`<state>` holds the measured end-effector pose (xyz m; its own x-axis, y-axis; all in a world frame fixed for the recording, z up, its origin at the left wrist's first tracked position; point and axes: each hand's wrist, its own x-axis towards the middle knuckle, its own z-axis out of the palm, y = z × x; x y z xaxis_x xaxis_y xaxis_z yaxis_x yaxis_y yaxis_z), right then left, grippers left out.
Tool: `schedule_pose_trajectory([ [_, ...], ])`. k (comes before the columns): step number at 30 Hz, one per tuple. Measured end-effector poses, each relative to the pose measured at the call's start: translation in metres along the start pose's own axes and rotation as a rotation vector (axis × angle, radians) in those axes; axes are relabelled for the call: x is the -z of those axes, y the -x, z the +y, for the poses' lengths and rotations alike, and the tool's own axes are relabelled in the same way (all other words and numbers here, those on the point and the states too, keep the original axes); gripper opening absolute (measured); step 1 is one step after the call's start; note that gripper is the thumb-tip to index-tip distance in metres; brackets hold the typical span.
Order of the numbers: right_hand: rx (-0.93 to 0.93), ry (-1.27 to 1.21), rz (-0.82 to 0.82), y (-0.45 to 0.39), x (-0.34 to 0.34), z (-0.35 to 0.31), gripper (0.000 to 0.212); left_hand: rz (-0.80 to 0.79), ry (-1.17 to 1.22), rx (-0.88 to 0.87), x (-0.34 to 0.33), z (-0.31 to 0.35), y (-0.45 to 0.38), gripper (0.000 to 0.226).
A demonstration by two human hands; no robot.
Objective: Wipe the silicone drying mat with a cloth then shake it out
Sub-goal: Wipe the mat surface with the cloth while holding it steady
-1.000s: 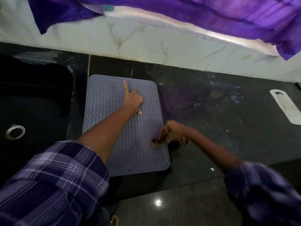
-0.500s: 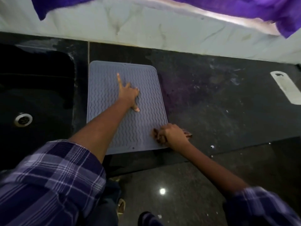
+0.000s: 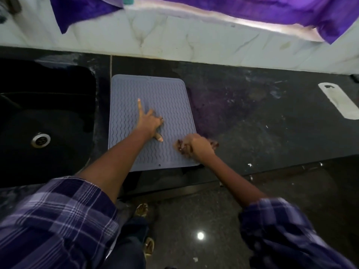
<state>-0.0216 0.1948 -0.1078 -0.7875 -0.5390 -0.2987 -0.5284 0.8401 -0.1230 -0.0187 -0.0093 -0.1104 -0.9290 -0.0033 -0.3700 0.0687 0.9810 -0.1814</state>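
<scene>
The grey silicone drying mat (image 3: 151, 117) lies flat on the black counter (image 3: 262, 133), just beside the sink (image 3: 44, 121). The left hand (image 3: 149, 123) presses on its middle with spread fingers. The right hand (image 3: 196, 148), fingers curled, grips a small dark cloth (image 3: 213, 145) at the mat's right edge.

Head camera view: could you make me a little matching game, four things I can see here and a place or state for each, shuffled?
Things:
1 drying mat
2 sink
3 left hand
4 right hand

States:
A curled at the mat's right edge
B lying flat on the dark counter
C resting on the mat, forefinger out
D left of the mat

Pairs: 1-B, 2-D, 3-C, 4-A
</scene>
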Motion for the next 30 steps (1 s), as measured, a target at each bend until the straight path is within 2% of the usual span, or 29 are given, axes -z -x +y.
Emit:
schedule_pose_trajectory([
  [3,0.087,0.044,-0.16,0.055,-0.006,0.003,0.025,-0.023,-0.037,0.024,0.008,0.006,0.0,0.08],
  [5,0.059,0.072,-0.223,0.067,0.003,0.01,0.027,-0.035,-0.077,0.045,0.011,0.011,0.002,0.081],
  [7,-0.047,-0.034,-0.129,0.06,0.021,0.018,0.027,-0.016,-0.108,0.07,0.008,0.015,0.004,0.082],
  [9,-0.109,-0.13,0.072,0.048,0.035,0.026,0.028,-0.007,-0.131,0.089,0.006,0.018,0.008,0.08],
  [11,-0.124,-0.075,0.146,0.042,0.029,0.021,0.026,0.003,-0.158,0.093,0.006,0.024,0.014,0.076],
  [14,-0.134,0.026,0.036,0.05,0.002,0.004,0.025,-0.007,-0.144,0.107,0.005,0.027,0.02,0.069],
  [18,-0.154,-0.045,-0.137,0.056,0.011,0.03,0.028,-0.071,0.016,0.08,0.011,0.014,0.023,0.052],
  [19,-0.186,-0.095,-0.114,0.053,0.021,0.042,0.024,-0.057,0.026,0.078,0.013,0.009,0.023,0.046],
  [22,-0.293,-0.166,0.135,0.025,0.057,0.08,0.021,-0.016,0.001,0.105,0.018,-0.006,0.019,0.039],
  [24,-0.342,-0.078,0.283,0.0,0.078,0.101,0.025,-0.012,-0.045,0.126,0.021,-0.016,0.012,0.038],
  [25,-0.353,-0.003,0.305,-0.013,0.083,0.109,0.029,-0.007,-0.056,0.138,0.023,-0.022,0.007,0.038],
  [26,-0.365,0.059,0.27,-0.025,0.085,0.115,0.035,0.001,-0.057,0.15,0.025,-0.028,0.001,0.036],
  [28,-0.398,0.062,0.087,-0.048,0.079,0.118,0.049,0.007,-0.062,0.171,0.026,-0.04,-0.013,0.034],
  [30,-0.407,0.011,0.025,-0.073,0.066,0.114,0.05,0.01,-0.065,0.195,0.024,-0.053,-0.027,0.03],
])
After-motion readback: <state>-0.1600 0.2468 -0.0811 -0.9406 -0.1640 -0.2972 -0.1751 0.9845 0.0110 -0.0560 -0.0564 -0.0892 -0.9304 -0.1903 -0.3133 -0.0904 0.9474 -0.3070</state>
